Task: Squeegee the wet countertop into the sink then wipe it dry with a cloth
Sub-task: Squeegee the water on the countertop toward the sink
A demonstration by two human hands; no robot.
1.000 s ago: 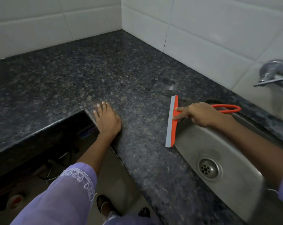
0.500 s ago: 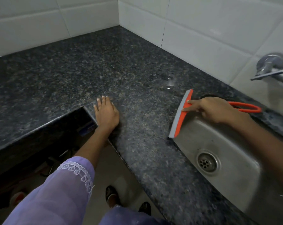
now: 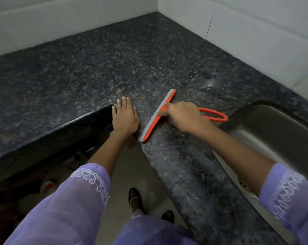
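two hands busy: our right hand (image 3: 182, 117) grips squeegee (image 3: 158, 114) on countertop (image 3: 100, 68) near front edge, left hand (image 3: 124, 118) flat, fingers straight. we judge: keep blade pressed, pull steadily toward sink (image 3: 273, 131).

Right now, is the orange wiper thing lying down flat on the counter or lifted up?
Down. The squeegee has its blade edge on the dark countertop, and the right hand holds its handle.
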